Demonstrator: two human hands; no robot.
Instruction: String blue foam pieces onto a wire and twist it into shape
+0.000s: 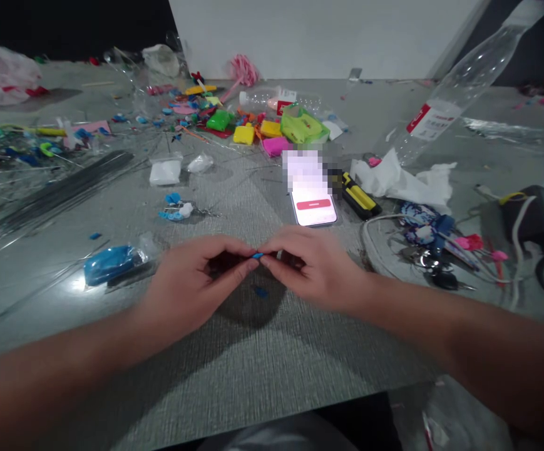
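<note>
Between the fingertips of both hands is a small piece of blue modelling clay point(257, 255), mostly covered by the fingers. My left hand point(191, 282) pinches it from the left with thumb and forefinger. From the right, the thumb and forefinger of my right hand point(313, 266) close on it as well. Another blue bit point(261, 292) lies on the table in the shadow just below the fingers. A packet of blue clay point(109, 264) rests left of my left hand. Small blue and white shaped pieces with thin wires point(176, 210) lie beyond that hand.
Ahead are a lit phone point(316, 200) and a yellow-black utility knife point(359, 195). Keys point(441, 275), a cable and a black adapter point(541, 216) lie right, near a tall plastic bottle point(434, 119). Wires point(69, 185) and coloured clay packets point(243, 133) spread left and back.
</note>
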